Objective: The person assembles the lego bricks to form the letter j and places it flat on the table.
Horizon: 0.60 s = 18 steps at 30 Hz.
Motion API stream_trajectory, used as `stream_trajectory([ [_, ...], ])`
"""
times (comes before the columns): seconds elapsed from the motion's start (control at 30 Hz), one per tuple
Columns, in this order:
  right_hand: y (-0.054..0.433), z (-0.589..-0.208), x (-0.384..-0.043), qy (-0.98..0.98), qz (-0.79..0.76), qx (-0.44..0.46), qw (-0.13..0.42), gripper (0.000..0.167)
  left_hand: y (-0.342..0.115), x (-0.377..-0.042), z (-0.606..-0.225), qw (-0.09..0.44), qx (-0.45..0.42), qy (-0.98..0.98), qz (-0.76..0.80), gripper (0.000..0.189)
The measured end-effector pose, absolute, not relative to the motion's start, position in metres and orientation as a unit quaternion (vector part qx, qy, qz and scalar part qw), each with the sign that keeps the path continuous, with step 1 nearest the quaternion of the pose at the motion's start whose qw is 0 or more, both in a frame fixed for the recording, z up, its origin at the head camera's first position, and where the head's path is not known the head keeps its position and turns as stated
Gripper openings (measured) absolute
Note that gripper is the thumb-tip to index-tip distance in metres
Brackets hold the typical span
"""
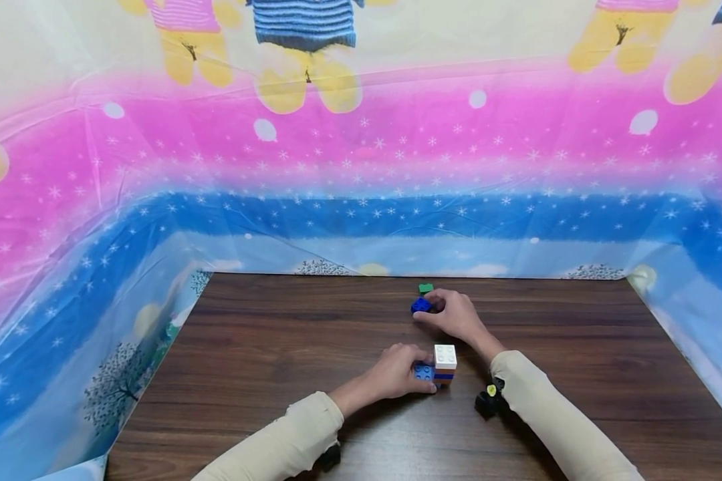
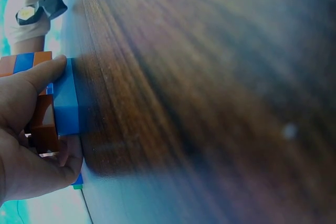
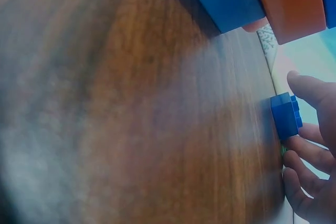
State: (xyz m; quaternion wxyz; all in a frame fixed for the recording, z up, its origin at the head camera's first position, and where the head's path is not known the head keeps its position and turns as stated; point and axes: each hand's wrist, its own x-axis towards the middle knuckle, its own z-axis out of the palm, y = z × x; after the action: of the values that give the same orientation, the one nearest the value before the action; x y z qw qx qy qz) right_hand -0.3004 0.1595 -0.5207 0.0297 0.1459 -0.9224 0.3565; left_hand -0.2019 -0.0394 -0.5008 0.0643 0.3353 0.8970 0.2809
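My left hand point(image 1: 399, 371) grips a small stack of toy building bricks low over the table. On top is a white brick point(image 1: 445, 357); beneath it are orange and dark blue layers, and a lighter blue brick point(image 1: 423, 371) juts out between thumb and fingers. In the left wrist view the thumb lies over the edge of this blue brick point(image 2: 67, 100). Farther back, my right hand point(image 1: 455, 315) is spread around a loose dark blue brick point(image 1: 420, 305), its studs towards the palm in the right wrist view, with a gap showing between thumb and brick.
A green brick point(image 1: 426, 288) lies just behind the dark blue one, close to the table's far edge. The dark wood table point(image 1: 265, 334) is bordered by a printed cloth point(image 1: 361, 214) at the back and sides. Black wrist cameras point(image 1: 486, 404) hang under both sleeves.
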Motion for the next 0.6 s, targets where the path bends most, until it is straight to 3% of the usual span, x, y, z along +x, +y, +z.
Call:
stream_trajectory([
  [0.33, 0.1574, -0.5211, -0.3018, -0.929, 0.333, 0.156, 0.029, 0.065, -0.0394, -0.2013, -0.5005, 0.066, 0.334, 0.898, 0.279, 0.038],
  [0.6, 0.1541, -0.5233, -0.3017, -0.934, 0.321, 0.152, 0.045, 0.053, -0.0389, -0.2021, -0.5006, 0.066, 0.333, 0.899, 0.275, 0.039],
])
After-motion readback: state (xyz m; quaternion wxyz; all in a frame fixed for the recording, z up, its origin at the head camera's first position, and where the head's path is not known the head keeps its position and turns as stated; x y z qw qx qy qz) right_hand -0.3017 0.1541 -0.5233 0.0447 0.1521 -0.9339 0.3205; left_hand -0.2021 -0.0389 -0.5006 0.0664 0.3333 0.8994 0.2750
